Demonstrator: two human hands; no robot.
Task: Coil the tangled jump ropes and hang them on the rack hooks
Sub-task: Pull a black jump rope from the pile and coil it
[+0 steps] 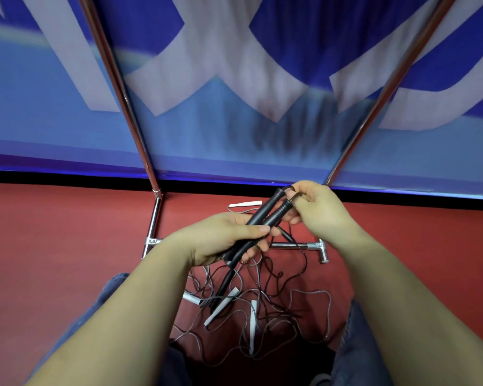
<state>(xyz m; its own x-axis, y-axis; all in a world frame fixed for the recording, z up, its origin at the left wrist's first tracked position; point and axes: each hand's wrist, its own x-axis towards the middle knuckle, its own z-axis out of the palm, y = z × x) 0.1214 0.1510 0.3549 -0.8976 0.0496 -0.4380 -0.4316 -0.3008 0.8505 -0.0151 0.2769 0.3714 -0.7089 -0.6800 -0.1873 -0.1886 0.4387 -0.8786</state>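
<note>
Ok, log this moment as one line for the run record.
left hand: grips black handles | right hand: pinches handle tops | rope tangle: on floor | rack: nothing hung in view

2 bare forearms without sleeves, hands without gloves or rings, blue denim trousers (95, 310) on both legs

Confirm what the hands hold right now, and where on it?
Two black jump rope handles, held side by side. Left hand grips their lower halves; right hand pinches the cord at their top ends.
</note>
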